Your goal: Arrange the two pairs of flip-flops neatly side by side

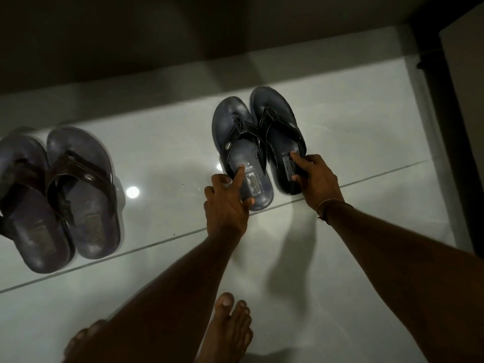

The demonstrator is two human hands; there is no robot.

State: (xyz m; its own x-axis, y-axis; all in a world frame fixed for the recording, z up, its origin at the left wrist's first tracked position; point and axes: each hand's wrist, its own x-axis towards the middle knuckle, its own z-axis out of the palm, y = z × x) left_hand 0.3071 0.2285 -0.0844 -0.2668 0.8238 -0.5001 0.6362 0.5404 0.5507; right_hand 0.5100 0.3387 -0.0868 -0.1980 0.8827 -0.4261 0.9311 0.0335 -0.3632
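Two dark blue rubber flip-flops [258, 144] lie touching on the white glossy tiled floor [170, 153], centre-right. Left hand [226, 203] grips the left heel; right hand [318, 179] grips the right heel. A brown-strapped pair [57, 195] lies far left.

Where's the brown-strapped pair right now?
Head view, far left: the brown-strapped pair sits on the tiled floor, apart from the dark pair both hands touch.
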